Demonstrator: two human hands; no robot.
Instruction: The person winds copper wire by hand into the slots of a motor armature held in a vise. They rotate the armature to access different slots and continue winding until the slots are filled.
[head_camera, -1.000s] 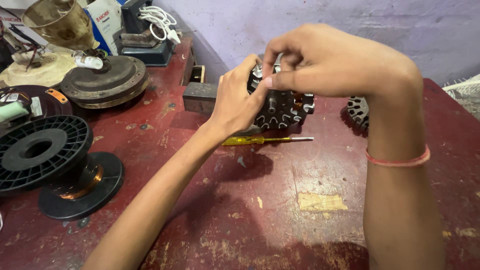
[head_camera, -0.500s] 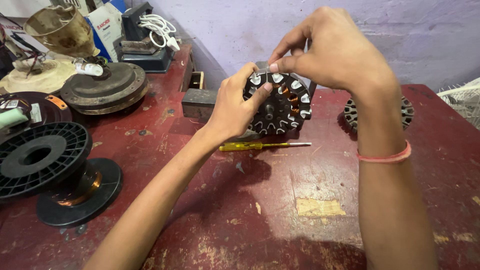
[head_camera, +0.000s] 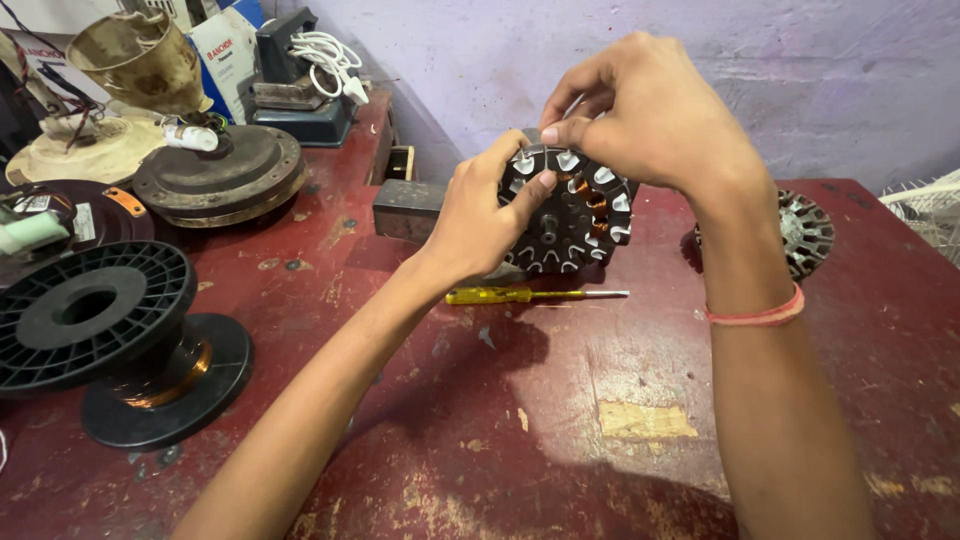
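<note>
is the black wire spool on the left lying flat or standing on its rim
Tipped. The black wire spool rests tilted on the red table, its upper flange facing up and left, copper wire showing between the flanges.

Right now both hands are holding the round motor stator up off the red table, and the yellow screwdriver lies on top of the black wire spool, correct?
Not quite. The head view shows the left hand and right hand holding the stator up, but the yellow screwdriver lies on the red table below the stator, apart from the black wire spool.

Round dark motor stator (head_camera: 575, 210) — copper windings, white slot liners — upright, above table
</note>
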